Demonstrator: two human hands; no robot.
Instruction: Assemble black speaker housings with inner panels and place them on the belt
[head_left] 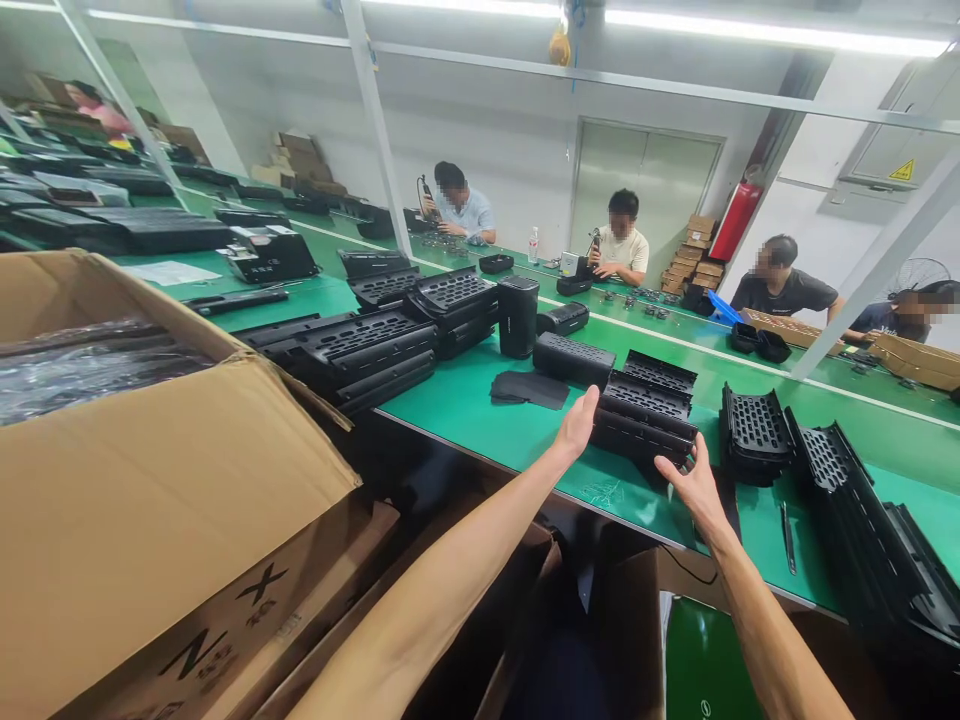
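Observation:
A small stack of black perforated plastic housings (643, 432) lies between my hands near the front edge of the green table. My left hand (579, 424) presses against its left end, fingers mostly behind the plastic. At the right end, my right hand (696, 486) grips the lower housing with thumb and fingers curved around the corner. Flat black sheets (529, 389) rest just left of my left hand, with a closed black perforated case (574, 357) behind them. More perforated housings (756, 432) stand to the right of my right hand.
An open cardboard box (172, 480) with plastic-wrapped contents fills the left foreground. Stacked housings (352, 345) and an upright black case (518, 316) stand behind it. Long black housings (862, 520) and a thin dark tool (787, 538) lie right. Several people sit across the table (465, 400).

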